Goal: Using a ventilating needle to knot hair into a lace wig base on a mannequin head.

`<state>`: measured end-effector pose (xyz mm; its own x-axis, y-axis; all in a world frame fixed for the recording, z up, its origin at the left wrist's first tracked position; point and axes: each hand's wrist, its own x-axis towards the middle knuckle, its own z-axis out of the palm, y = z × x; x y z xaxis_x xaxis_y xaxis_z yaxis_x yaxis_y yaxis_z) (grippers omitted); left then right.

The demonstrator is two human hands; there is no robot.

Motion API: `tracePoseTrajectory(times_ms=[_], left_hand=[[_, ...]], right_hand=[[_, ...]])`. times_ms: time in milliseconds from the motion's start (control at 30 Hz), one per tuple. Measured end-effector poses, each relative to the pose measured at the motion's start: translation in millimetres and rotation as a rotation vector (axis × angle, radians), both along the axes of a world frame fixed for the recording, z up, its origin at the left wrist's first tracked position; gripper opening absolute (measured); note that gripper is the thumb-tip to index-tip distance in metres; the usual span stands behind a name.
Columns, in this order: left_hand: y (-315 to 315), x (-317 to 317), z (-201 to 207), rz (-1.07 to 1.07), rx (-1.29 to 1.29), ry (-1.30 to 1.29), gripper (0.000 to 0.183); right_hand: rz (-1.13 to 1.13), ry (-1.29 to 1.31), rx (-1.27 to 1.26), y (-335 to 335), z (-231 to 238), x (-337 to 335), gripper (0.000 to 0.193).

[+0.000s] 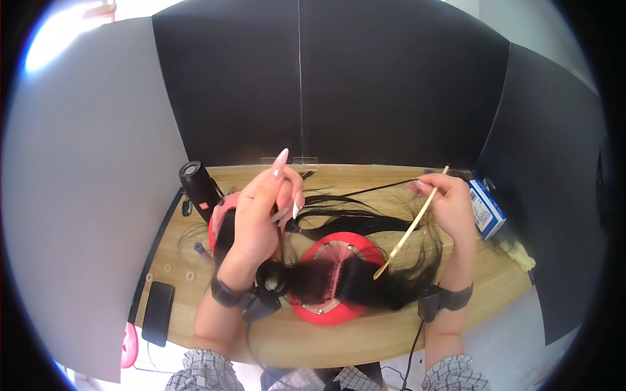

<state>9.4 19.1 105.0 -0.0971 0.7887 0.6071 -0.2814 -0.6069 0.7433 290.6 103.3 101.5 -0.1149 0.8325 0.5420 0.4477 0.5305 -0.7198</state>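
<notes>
My left hand point(261, 212) is raised above a red rounded form point(218, 218) with black hair. One long-nailed finger points up while the others curl loosely apart, and I see nothing held in them. My right hand point(450, 199) is closed on a thin pale stick point(412, 225), whose lower tip slants down to the hair. Its fingertips also pinch a dark hair strand point(381, 189) stretched toward the left. Below, a red round cushion point(332, 317) carries a pinned pink mesh strip point(336, 280) with black hair point(368, 283) spread to both sides.
Loose black hair point(358, 225) lies across the wooden table point(372, 339). A black cylindrical speaker point(197, 186) and a black phone-like slab point(158, 313) are on the left. A blue and white box point(487, 210) stands right. Dark panels point(391, 85) enclose the back; cables hang from both wrist bands.
</notes>
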Motion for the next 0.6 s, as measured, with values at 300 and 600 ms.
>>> tracePoseTrajectory(times_ms=[300, 600], left_hand=[[5.6, 6.4, -10.9, -0.124, -0.103, 0.264, 0.036], [6.6, 12.8, -18.4, -0.085, -0.104, 0.410, 0.041]], right_hand=[[-0.121, -0.137, 0.149, -27.8, 11.1, -5.7, 0.036], [0.389, -0.156, 0.392, -65.9, 6.6, -63.2, 0.044]])
